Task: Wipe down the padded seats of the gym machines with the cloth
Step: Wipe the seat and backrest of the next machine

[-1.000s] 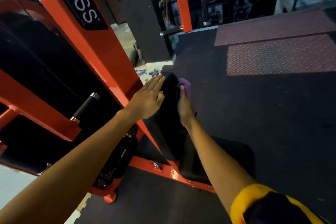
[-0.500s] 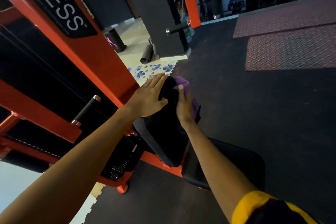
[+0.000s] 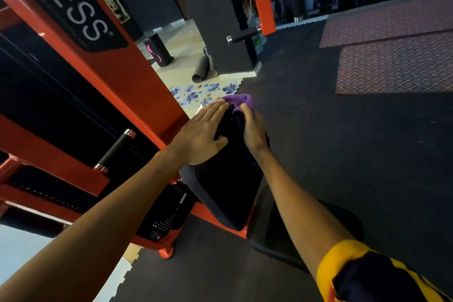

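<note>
1. Seat pad (image 3: 282, 228), lowest and nearest: no hand on it.
2. Upright back pad (image 3: 228, 191): left hand (image 3: 201, 135) lies flat against its side, fingers straight, grasping nothing.
3. Right hand (image 3: 252, 130) clutches the purple cloth (image 3: 236, 100) at the back pad's top edge. The cloth is judged light and limp, best held bunched.

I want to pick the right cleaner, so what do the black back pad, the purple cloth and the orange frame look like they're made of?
Back pad: likely vinyl or faux leather over foam; smooth black skin, faint sheen, rounded edges.
Purple cloth: soft fabric, maybe microfibre; it bunches in matte folds.
Orange frame: painted metal, probably steel; glossy, with hard highlights.
</note>
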### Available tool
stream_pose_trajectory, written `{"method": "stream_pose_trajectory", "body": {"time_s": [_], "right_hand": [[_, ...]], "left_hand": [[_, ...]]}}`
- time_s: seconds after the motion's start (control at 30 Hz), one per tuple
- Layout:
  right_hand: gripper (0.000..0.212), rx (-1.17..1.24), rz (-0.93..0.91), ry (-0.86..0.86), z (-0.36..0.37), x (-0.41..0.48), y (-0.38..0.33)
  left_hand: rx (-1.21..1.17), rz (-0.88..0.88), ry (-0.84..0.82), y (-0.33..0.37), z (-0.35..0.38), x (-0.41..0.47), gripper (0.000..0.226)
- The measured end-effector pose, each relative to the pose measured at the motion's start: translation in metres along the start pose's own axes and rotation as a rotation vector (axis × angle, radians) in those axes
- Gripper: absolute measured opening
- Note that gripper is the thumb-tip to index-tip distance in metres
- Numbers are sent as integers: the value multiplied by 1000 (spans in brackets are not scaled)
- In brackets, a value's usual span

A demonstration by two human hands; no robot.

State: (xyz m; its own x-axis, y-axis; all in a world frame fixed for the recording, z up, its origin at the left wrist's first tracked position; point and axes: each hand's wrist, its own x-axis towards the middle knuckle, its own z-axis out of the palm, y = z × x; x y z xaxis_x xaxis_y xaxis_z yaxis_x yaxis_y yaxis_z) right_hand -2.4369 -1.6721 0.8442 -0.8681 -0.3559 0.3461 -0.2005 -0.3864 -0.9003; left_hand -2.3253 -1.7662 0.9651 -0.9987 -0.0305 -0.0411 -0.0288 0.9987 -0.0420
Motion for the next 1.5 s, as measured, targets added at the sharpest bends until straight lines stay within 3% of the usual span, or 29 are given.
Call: {"method": "stream_pose_trajectory", "body": {"time_s": [0.07,0.23,0.33,0.43,0.53,0.63,0.7,0.8,0.93,1.03,1.1,1.17,1.3,1.5], "right_hand": [[34,-2,-15,17,-2,-2,7],[41,-134,212,130,-22,-11,86],[37,-27,322,148,-14,-7,66],[38,124,254,223,15,-12,23],[28,91,159,362,39,-34,11],[53,-67,103,350,43,-69,31],[70,-103,263,359,33,-80,47],[60,-4,462,379,22,-76,58],[69,87,465,365,42,-87,23],[76,41,363,323,56,-126,13],[69,39,340,325,53,-143,28],[59,18,425,383,49,-143,47],[69,66,500,435,48,-129,62],[60,17,259,473,85,-152,18]], "left_hand": [[6,3,-4,0,1,0,85],[23,14,0,-1,0,1,83],[23,11,0,0,1,0,82],[29,10,5,0,0,0,82],[31,11,0,0,0,1,82],[30,16,6,0,0,1,82],[24,14,15,1,-1,0,82],[18,23,30,3,-2,-2,82],[27,33,41,2,1,-7,82],[33,61,71,0,4,-11,78],[35,85,111,-2,7,-14,72],[39,127,152,-6,12,-20,66],[164,368,246,-24,24,-41,63],[265,645,359,-49,34,-61,48]]}}
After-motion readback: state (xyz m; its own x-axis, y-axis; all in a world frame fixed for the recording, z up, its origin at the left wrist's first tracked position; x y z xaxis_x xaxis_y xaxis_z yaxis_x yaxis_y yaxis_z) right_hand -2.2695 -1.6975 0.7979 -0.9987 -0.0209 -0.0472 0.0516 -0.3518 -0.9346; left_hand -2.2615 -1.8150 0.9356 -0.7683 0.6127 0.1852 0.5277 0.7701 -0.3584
